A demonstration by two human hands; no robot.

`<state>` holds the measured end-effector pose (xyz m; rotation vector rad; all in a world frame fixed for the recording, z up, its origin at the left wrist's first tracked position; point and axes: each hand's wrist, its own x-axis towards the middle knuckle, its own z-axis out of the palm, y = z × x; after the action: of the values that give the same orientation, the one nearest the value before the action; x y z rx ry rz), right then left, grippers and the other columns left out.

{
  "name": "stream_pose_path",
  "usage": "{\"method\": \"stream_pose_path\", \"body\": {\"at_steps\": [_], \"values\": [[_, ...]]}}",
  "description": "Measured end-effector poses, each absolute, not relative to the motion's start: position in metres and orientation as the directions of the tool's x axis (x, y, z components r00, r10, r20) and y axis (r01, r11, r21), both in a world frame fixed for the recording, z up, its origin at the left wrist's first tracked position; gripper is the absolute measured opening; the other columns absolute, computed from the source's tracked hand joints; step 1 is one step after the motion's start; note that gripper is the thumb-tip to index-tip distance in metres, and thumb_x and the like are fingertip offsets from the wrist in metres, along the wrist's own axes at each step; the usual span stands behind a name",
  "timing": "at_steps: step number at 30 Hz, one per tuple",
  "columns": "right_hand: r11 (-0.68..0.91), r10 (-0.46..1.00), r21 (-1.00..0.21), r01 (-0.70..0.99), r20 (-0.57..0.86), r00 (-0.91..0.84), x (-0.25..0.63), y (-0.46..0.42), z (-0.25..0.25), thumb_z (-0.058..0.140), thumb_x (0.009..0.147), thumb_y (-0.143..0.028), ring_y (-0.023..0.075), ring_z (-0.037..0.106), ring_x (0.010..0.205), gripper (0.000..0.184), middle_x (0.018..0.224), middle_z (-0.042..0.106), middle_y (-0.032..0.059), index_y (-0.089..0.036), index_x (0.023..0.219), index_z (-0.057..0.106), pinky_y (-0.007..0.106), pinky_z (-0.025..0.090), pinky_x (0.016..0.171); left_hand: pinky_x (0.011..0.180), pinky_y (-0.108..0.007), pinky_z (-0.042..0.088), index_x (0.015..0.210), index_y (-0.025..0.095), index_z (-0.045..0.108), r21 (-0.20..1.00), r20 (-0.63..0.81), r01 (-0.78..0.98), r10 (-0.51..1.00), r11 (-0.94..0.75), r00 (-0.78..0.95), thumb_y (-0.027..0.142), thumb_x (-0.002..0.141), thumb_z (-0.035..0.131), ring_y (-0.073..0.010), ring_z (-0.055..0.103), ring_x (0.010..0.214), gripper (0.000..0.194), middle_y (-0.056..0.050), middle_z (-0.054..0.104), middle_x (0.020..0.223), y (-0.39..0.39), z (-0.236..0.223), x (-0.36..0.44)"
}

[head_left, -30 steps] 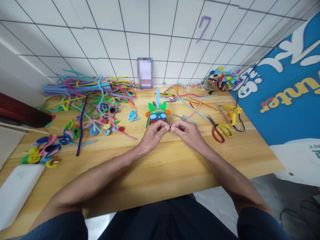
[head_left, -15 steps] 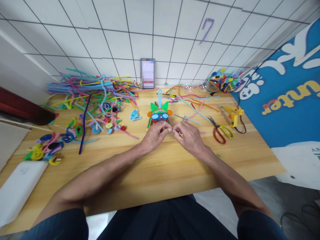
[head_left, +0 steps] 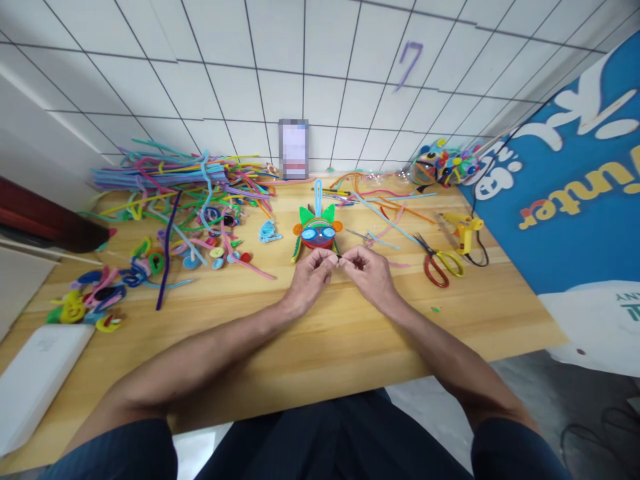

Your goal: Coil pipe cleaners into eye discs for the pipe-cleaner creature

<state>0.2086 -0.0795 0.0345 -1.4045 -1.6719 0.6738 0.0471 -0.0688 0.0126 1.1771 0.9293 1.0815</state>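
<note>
My left hand (head_left: 311, 279) and my right hand (head_left: 369, 272) meet fingertip to fingertip above the wooden table, each in a pinch. Between them is a small dark piece (head_left: 339, 257), too little to identify, mostly covered by the fingers. Just beyond the hands lies a colourful figure (head_left: 319, 232) that looks made of pipe cleaners, with green pointed ears, orange coils at the sides, blue round eyes and a light blue loop on top. A bent light blue pipe cleaner bundle (head_left: 270, 231) rests left of the figure.
Loose pipe cleaners (head_left: 165, 175) pile up at the back left, with buttons and coiled shapes (head_left: 103, 293) nearer. Scissors (head_left: 437, 262) and a yellow glue gun (head_left: 467, 233) lie right. A phone (head_left: 294, 150) leans on the tiled wall; a white box (head_left: 43, 373) sits front left.
My hands have shifted slightly down and left, still pinched together. More of the figure's lower part and the dark piece between the fingertips now shows.
</note>
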Motion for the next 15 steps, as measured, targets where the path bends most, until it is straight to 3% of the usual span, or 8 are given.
{"method": "stream_pose_path", "body": {"at_steps": [4, 7, 11, 15], "values": [[0.318, 0.943, -0.702, 0.637, 0.306, -0.133, 0.219, -0.076, 0.040, 0.062, 0.083, -0.023, 0.0130, 0.054, 0.058, 0.011, 0.064, 0.063, -0.0018, -0.021, 0.072, 0.061, 0.027, 0.040, 0.059, 0.062, -0.025, 0.039, 0.090, 0.017, 0.069, 0.968, 0.194, 0.086, 0.921, -0.235, 0.337, 0.037, 0.090, 0.065, -0.0129, 0.051, 0.066, 0.020, -0.001, 0.065, 0.077, -0.059, 0.021, 0.039], [0.402, 0.911, -0.618, 0.676, 0.347, -0.224, 0.226, -0.075, 0.047, 0.061, 0.085, -0.019, 0.0146, 0.057, 0.066, 0.012, 0.070, 0.064, -0.0001, -0.021, 0.074, 0.062, 0.028, 0.041, 0.065, 0.066, -0.026, 0.040, 0.088, 0.017, 0.069, 0.911, 0.277, 0.187, 0.881, -0.367, 0.383, 0.030, 0.092, 0.062, -0.0139, 0.054, 0.069, 0.016, -0.002, 0.067, 0.078, -0.054, 0.027, 0.034], [0.347, 0.937, -0.714, 0.608, 0.293, -0.190, 0.225, -0.075, 0.049, 0.065, 0.088, -0.025, 0.0149, 0.058, 0.066, 0.012, 0.071, 0.066, -0.0003, -0.021, 0.077, 0.066, 0.028, 0.043, 0.065, 0.070, -0.027, 0.043, 0.087, 0.017, 0.066, 0.948, 0.241, 0.123, 0.913, -0.294, 0.329, 0.033, 0.094, 0.061, -0.0145, 0.055, 0.072, 0.018, -0.001, 0.065, 0.079, -0.057, 0.026, 0.036], [0.195, 0.981, -0.860, 0.471, 0.177, -0.082, 0.217, -0.076, 0.041, 0.067, 0.086, -0.033, 0.0140, 0.059, 0.062, 0.015, 0.071, 0.069, -0.0001, -0.020, 0.080, 0.070, 0.026, 0.044, 0.060, 0.061, -0.025, 0.039, 0.086, 0.017, 0.065, 0.995, 0.089, -0.072, 0.965, -0.074, 0.245, 0.041, 0.088, 0.068, -0.0120, 0.049, 0.064, 0.024, 0.002, 0.058, 0.070, -0.064, 0.018, 0.044]]}}
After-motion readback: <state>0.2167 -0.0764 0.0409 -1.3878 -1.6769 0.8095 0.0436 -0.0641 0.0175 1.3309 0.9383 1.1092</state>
